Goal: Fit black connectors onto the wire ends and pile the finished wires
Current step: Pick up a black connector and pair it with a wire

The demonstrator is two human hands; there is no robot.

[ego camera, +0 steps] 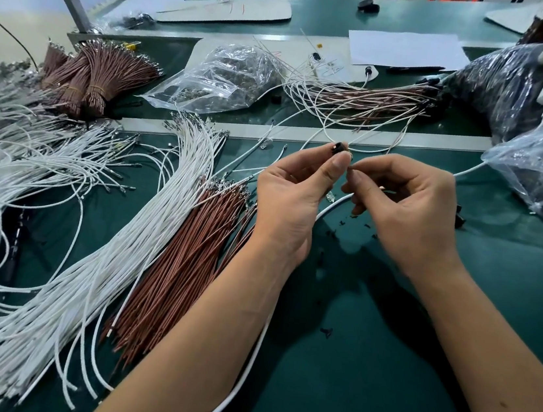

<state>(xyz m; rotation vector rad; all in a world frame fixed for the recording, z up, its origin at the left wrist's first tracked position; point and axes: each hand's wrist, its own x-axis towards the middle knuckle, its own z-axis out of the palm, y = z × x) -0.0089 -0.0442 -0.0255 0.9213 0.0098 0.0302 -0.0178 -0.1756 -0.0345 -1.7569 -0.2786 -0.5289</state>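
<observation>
A black connector (339, 146) is pinched by the left hand (293, 195) above the green table (379, 373); a white wire (333, 208) (its tip hidden) is pinched by the right hand (407, 205).

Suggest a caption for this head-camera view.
Left hand pinches small black plastic connector while right hand feeds thin white wire over green table.

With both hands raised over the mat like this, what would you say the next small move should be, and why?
Probably push the wire end into the black connector. The left hand pinches that connector at its fingertips, and the right hand pinches a wire end right beside it, with the white wire trailing down between the forearms. Whether the end is already seated is too small to tell.
</observation>
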